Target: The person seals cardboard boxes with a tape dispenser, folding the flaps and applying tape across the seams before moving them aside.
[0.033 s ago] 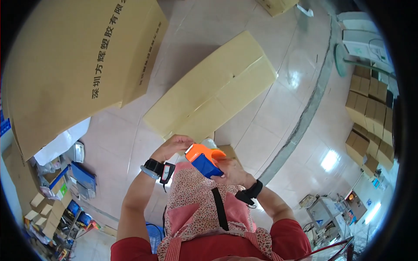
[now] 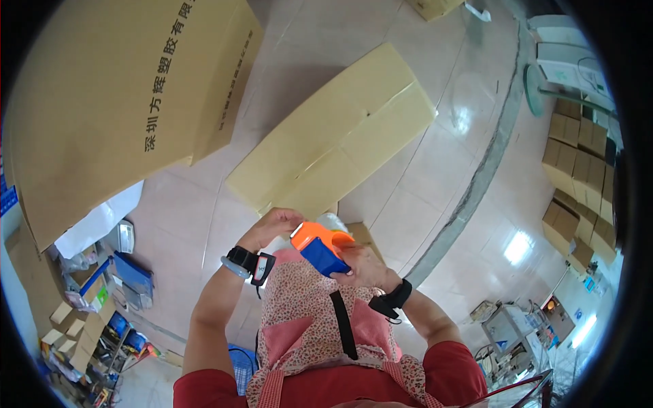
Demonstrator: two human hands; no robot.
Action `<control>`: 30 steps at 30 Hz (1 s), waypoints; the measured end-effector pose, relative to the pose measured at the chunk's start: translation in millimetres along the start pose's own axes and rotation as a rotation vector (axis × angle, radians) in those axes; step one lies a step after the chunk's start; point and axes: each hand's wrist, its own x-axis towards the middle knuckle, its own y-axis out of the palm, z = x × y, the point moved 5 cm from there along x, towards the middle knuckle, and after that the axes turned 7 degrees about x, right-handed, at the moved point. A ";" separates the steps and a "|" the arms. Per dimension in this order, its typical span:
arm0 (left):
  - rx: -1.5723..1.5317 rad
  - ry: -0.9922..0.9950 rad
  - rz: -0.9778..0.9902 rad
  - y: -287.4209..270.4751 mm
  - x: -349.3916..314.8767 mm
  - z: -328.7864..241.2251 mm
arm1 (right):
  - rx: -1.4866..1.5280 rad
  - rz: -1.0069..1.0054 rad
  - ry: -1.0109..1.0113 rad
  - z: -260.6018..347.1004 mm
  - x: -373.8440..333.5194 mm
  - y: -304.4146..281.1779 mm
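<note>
An orange and blue hand-held tape dispenser (image 2: 321, 253) is in front of my apron. My right hand (image 2: 366, 266) is closed around its lower right side, covering part of the orange frame. By the dispenser's upper left end is my left hand (image 2: 272, 228), fingers bent and pressed together. Anything pinched in them is too small to make out. Just beyond both hands lies a long, closed brown carton (image 2: 333, 136) on the floor, slanting up to the right.
A large printed carton (image 2: 109, 88) fills the upper left. Stacked cartons (image 2: 571, 163) line the right side, near a green fan (image 2: 532, 92). At the lower left are shelves with small boxes (image 2: 71, 330); a metal bench (image 2: 507, 330) with equipment is at the lower right.
The whole view has shifted slightly. Both hands and the tape dispenser keep nearly the same pose.
</note>
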 end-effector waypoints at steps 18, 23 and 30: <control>0.174 0.182 -0.668 -283.4 -48.4 28.9 | 0.345 -0.264 0.414 -31.8 -48.9 166.1; 0.140 0.191 -0.604 -281.3 -23.0 38.0 | 0.371 -0.290 0.458 -54.1 -54.4 179.2; 0.179 0.169 -0.625 -284.1 -19.0 54.8 | 0.370 -0.273 0.437 -77.3 -58.9 187.4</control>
